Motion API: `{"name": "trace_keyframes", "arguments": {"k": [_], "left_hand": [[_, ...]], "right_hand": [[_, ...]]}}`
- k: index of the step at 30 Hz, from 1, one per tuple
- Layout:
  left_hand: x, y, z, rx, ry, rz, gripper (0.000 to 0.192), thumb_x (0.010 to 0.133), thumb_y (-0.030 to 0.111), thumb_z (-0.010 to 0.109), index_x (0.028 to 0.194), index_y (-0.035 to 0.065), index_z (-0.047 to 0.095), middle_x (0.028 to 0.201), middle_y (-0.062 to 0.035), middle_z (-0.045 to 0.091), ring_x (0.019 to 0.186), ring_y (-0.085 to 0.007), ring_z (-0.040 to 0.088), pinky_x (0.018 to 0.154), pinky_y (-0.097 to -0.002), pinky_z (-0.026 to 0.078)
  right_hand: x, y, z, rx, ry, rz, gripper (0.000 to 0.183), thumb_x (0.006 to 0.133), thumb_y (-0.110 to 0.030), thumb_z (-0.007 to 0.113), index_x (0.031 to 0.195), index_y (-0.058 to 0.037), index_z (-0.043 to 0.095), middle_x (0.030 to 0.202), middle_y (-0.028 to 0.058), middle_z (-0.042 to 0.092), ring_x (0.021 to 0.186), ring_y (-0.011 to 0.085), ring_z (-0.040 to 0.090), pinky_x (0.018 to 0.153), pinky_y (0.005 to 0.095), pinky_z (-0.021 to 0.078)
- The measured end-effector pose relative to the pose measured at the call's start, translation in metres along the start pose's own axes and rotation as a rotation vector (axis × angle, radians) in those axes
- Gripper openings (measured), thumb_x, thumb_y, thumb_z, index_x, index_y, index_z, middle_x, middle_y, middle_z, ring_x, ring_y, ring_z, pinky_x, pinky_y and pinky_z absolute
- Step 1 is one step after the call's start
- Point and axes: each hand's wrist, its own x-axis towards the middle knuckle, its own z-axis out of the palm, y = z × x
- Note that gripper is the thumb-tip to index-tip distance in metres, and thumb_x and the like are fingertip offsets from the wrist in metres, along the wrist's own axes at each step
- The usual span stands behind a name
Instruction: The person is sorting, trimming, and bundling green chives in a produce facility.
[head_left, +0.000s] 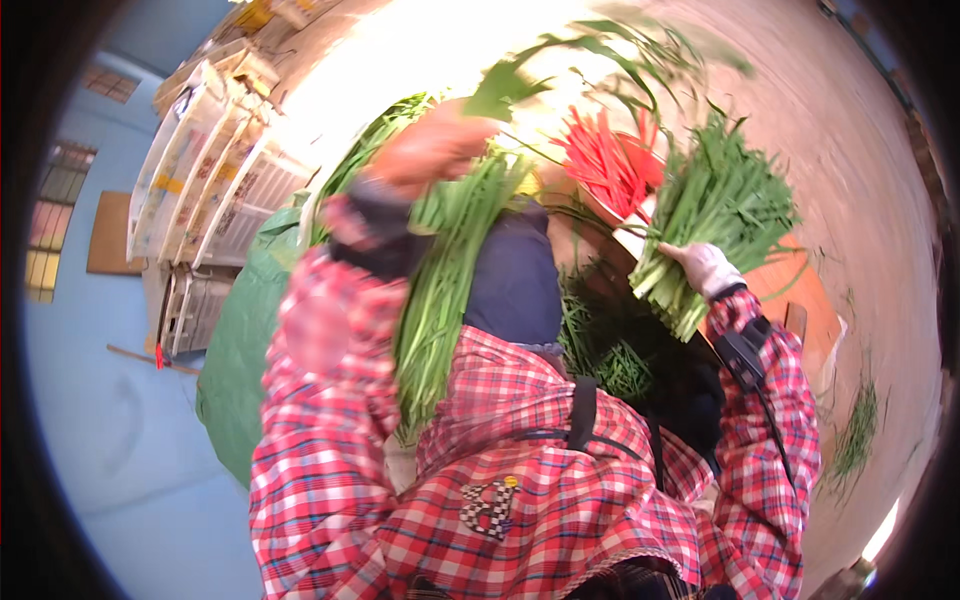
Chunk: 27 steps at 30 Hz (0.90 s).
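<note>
My bare left hand (431, 146) is blurred by motion. Loose green leaves (499, 90) trail from its fingers and arc to the right. Below that wrist, a long sheaf of green leafy stalks (442, 300) lies along my left thigh. On the right, my right hand (705, 268), in a pale glove, grips a thick bunch of chive-like greens (727, 195) near its cut stem ends. The bunch lies over an orange-brown board (799, 289). Red strips (607, 161) stand in a red container (646, 154) beside the bunch's leafy end.
Stacked plastic crates (217, 180) stand by the blue wall (97, 390). A green sack (240, 360) sits at my left. Leaf scraps (622, 367) lie in shadow between my legs, and more scraps (855, 431) are on the floor at right.
</note>
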Motion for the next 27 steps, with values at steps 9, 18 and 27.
{"name": "trace_keyframes", "arguments": {"k": [9,18,27], "left_hand": [[-0.12,-0.15,0.04,-1.127,0.531,0.001,0.011,0.097,0.02,0.047,0.093,0.01,0.049,0.071,0.0016,0.039,0.06,-0.0113,0.04,0.052,-0.0247,0.034],[-0.123,-0.144,0.127,-1.72,0.072,-0.25,0.06,0.089,0.035,0.052,0.132,-0.0039,0.038,0.129,-0.0202,0.049,0.119,-0.0344,0.048,0.096,-0.0476,0.041],[0.102,-0.224,0.239,0.248,0.125,-0.097,0.04,0.074,0.015,0.056,0.11,-0.0019,0.058,0.099,-0.0206,0.063,0.097,-0.0329,0.061,0.085,-0.0386,0.047]], "right_hand": [[0.013,0.0,0.0,-0.041,-0.143,0.129,0.043,0.094,-0.014,0.042,0.132,-0.034,0.048,0.099,0.0147,0.065,0.094,0.0306,0.064,0.081,0.0378,0.0492],[0.012,0.018,0.019,-0.063,-0.116,0.064,0.061,0.085,-0.004,0.048,0.137,-0.0346,0.041,0.086,0.0153,0.064,0.081,0.0312,0.065,0.071,0.0388,0.0498],[0.007,0.013,0.015,0.04,-0.013,0.006,0.069,0.078,0.005,0.046,0.137,-0.0314,0.042,0.077,0.0161,0.06,0.073,0.034,0.063,0.066,0.0417,0.049]]}}
